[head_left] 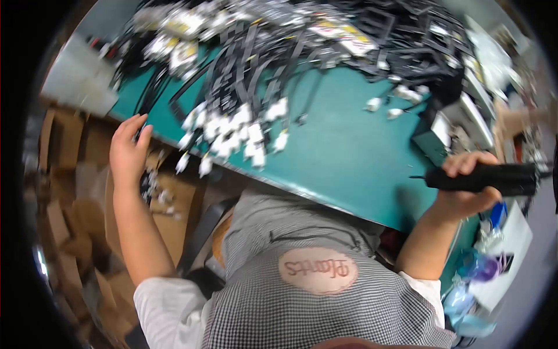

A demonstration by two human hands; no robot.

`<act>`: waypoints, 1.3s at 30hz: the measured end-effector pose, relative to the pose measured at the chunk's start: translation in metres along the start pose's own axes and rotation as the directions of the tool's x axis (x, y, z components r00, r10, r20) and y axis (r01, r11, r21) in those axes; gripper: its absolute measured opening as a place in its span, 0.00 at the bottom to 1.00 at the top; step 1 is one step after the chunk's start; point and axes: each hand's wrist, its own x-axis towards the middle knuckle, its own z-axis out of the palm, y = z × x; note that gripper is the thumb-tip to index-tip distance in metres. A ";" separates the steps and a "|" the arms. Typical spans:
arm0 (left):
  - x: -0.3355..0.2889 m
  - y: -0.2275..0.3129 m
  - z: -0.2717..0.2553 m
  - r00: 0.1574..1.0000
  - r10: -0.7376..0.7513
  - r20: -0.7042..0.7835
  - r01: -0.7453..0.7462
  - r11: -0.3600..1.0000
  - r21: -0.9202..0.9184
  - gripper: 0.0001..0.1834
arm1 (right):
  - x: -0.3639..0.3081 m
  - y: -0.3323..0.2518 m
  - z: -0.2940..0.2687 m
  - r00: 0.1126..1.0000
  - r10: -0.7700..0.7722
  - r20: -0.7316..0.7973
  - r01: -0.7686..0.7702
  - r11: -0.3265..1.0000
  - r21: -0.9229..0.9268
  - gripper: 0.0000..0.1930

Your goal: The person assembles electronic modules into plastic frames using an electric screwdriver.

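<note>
My right hand (465, 180) is wrapped around a black electric screwdriver (494, 178), raised over the right end of the green table, its thin bit pointing left. At the table's left edge, my left hand (130, 145) has thumb and fingers closed on black cables (152, 92) that run down from the pile. Motion blur hides exactly how many strands it grips. Between the hands lies a bundle of black cables with white connector plugs (232, 134), some plugs hanging over the front edge.
Heaped black cables and parts (407, 35) cover the table's far side. A box (456, 125) with small parts stands at right on the green table (349, 151). Cardboard boxes (64, 139) stand at left; an open carton (174, 200) holds loose connectors. Clear plastic bags (474, 291) lie lower right.
</note>
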 end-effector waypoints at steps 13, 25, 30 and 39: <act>0.121 0.282 0.081 0.731 0.668 -0.138 -0.654 0.628 -0.421 0.11 | -0.009 0.020 -0.020 0.996 0.087 -0.021 -0.088 0.995 -0.040 0.26; 0.187 0.415 0.187 0.831 0.327 0.450 -0.318 0.943 -0.098 0.29 | -0.006 0.018 -0.030 0.979 0.193 -0.069 -0.189 0.980 0.056 0.22; 0.200 0.408 0.162 0.932 0.341 0.126 -0.272 0.885 -0.377 0.19 | -0.005 0.017 -0.032 0.978 0.199 -0.070 -0.194 0.979 0.068 0.19; 0.133 0.340 0.084 0.623 0.675 0.395 -0.150 0.599 -0.787 0.15 | -0.007 0.013 -0.031 0.983 0.177 -0.052 -0.174 0.983 0.049 0.18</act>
